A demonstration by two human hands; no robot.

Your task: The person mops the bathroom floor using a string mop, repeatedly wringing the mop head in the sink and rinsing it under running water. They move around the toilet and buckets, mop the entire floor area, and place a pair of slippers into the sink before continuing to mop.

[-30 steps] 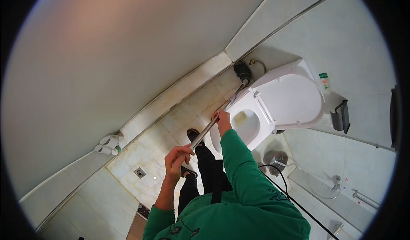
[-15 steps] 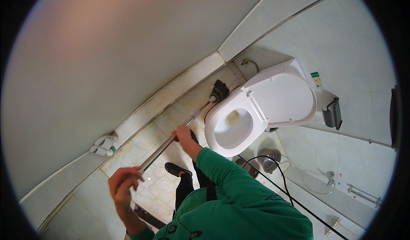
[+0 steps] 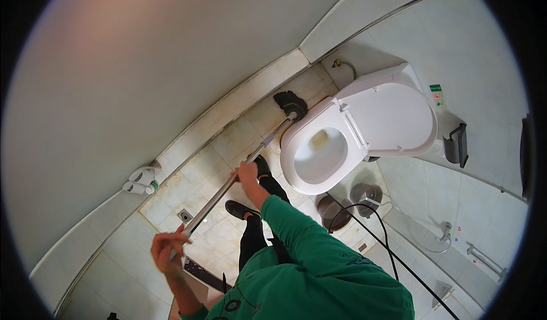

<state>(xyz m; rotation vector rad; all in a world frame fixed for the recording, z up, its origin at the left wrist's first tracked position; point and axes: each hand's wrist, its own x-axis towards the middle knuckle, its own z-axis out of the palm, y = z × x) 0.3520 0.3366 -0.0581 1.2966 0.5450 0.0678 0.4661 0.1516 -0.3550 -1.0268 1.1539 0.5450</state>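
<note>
A mop with a pale metal handle (image 3: 216, 197) slants from lower left up to its dark, shaggy head (image 3: 292, 103), which rests on the tiles beside the toilet's base. Close to the handle's upper end, my left hand (image 3: 168, 247) is closed around it. Farther down the shaft, my right hand (image 3: 247, 175) grips it too, the arm in a green sleeve reaching across. The white toilet (image 3: 293, 169) stands just right of the mop head, its lid (image 3: 390, 118) raised and some yellowish water in the bowl.
White bottles (image 3: 141, 180) stand by the left wall ledge. Two dark bins (image 3: 335, 212) sit right of the toilet, near a black cable (image 3: 387, 243). A floor drain (image 3: 184, 216) lies near my left hand. A paper holder (image 3: 456, 145) is on the right wall.
The mop head has swung left along the floor by the toilet's base, its strands now trailing left. Both hands keep their grip on the handle. The view has shifted slightly.
</note>
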